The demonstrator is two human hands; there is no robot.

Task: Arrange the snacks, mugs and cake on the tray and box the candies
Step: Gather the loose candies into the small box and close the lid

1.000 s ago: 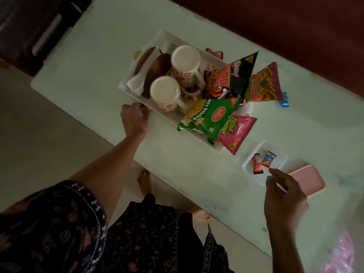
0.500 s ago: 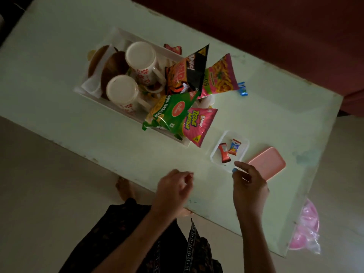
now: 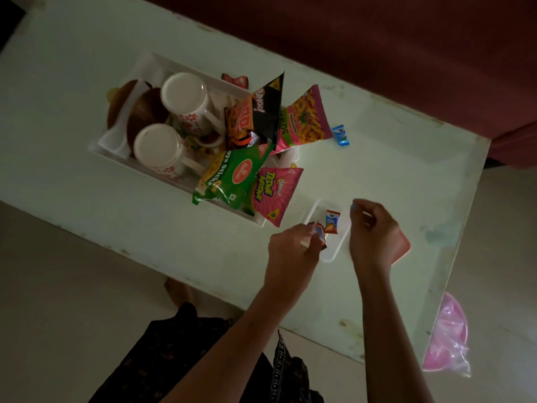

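Observation:
A white tray (image 3: pixel 112 154) holds two upturned floral mugs (image 3: pixel 186 97) (image 3: pixel 158 146), a brown cake (image 3: pixel 145 112) and several snack packets, among them a green one (image 3: pixel 232 175) and a pink one (image 3: pixel 273 193) hanging over the rim. The clear candy box (image 3: pixel 334 253) lies to the tray's right with an orange-blue candy (image 3: pixel 331 221) inside. My left hand (image 3: pixel 293 245) pinches a small red wrapped candy (image 3: pixel 321 235) at the box's left edge. My right hand (image 3: pixel 374 234) hovers over the box's right side with loosely curled, empty fingers, covering most of the pink lid (image 3: pixel 404 251).
A blue candy (image 3: pixel 340 135) lies loose on the table (image 3: pixel 392 175) beyond the packets. A red candy (image 3: pixel 234 80) sits behind the tray. The table's near edge runs below my hands. A pink plastic bag (image 3: pixel 447 335) lies on the floor at the right corner.
My left hand left the tray's near rim and travelled right to the candy box, closed on a candy. My right hand lifted slightly over the box and lid.

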